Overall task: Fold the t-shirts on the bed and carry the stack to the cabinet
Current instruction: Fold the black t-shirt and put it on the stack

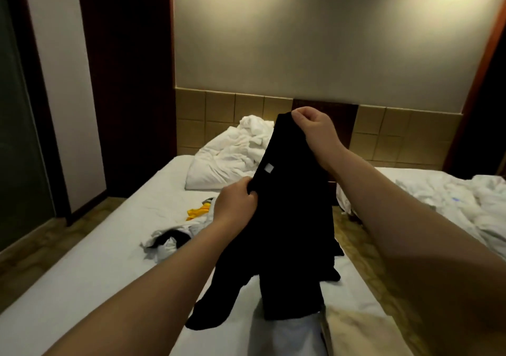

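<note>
I hold a black t-shirt [290,232] up over the white bed [109,260]. My right hand [315,134] pinches its top edge, raised high. My left hand [235,205] grips the fabric lower, near the collar with its small white label. The shirt hangs down and its lower part rests on the mattress. A crumpled grey-and-black garment [167,242] and a yellow garment [198,211] lie on the bed to the left of my left arm. A pale folded cloth [290,333] lies under the hanging shirt, with a beige cloth [361,333] beside it.
A rumpled white pillow and duvet [235,153] sit at the head of the bed. A second bed with bunched white bedding [465,202] is on the right, across a narrow floor gap. A dark wooden panel [128,82] and a glass door stand at left.
</note>
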Demonstrator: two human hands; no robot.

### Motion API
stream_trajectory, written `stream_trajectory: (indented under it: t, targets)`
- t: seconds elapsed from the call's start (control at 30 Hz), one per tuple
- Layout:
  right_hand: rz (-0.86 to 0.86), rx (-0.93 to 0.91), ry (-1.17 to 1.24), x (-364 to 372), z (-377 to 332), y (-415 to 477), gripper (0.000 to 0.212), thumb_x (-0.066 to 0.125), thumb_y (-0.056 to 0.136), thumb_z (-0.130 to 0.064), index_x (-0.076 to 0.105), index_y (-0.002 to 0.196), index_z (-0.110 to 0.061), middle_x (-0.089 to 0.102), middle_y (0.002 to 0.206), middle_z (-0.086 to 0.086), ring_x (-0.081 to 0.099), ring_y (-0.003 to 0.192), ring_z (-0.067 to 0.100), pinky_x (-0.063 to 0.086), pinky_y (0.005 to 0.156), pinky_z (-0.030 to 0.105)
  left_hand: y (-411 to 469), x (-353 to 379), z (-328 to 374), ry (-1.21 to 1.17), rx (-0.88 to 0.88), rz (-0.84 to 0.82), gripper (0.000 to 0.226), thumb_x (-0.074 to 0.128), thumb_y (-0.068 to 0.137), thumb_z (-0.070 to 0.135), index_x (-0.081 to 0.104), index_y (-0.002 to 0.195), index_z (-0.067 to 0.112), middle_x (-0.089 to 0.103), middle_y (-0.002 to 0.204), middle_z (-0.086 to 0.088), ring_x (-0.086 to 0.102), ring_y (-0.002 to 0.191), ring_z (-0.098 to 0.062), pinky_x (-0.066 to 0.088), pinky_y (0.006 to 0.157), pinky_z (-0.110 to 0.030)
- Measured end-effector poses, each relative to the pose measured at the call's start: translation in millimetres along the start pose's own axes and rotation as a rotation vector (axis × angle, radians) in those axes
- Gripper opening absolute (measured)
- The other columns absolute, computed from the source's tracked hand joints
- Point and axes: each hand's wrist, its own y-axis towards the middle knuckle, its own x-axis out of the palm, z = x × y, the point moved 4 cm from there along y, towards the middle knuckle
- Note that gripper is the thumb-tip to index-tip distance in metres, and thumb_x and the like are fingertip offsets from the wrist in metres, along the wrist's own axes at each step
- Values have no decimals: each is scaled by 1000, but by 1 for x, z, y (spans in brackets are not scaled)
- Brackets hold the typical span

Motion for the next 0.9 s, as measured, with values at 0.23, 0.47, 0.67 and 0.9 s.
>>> stream_trajectory:
  t: [0.23, 0.47, 0.67, 0.9]
  targets:
    - [170, 84, -13, -44, -28, -8, 17, 47, 96, -30, 60, 91, -20, 61, 90, 0, 58, 97, 22, 45, 91, 38, -32, -91, 7, -182, -194, 41, 45, 49, 68, 33, 68, 103, 13, 67, 101, -13, 60, 96, -30, 40, 76, -34]
    - [185, 30, -82, -72, -56, -20, 19, 46, 97, -28, 60, 101, -15, 60, 92, 4, 54, 88, 16, 41, 78, 29, -36, -156, 62, -399, -100, 34, 23, 39, 97, 13, 58, 84, 11, 57, 82, -11, 56, 75, -22, 40, 64, -29]
    - [-96, 144, -3, -97, -70, -45, 18, 48, 97, -21, 60, 104, -9, 58, 78, 3, 55, 68, 11, 46, 52, 13, -39, -171, 87, -575, -234, -302, 21, 41, 94, 24, 58, 95, 11, 64, 66, -1, 62, 59, -11, 45, 62, -26]
    - [-251, 322, 116, -117, -40, -54, 19, 54, 94, -24, 67, 98, -12, 67, 84, 4, 67, 75, 13, 53, 67, 23, -33, -166, 74, -665, -173, -575, 82, 91, 24, 54, 69, 93, 15, 69, 81, -6, 66, 72, -20, 55, 58, -31]
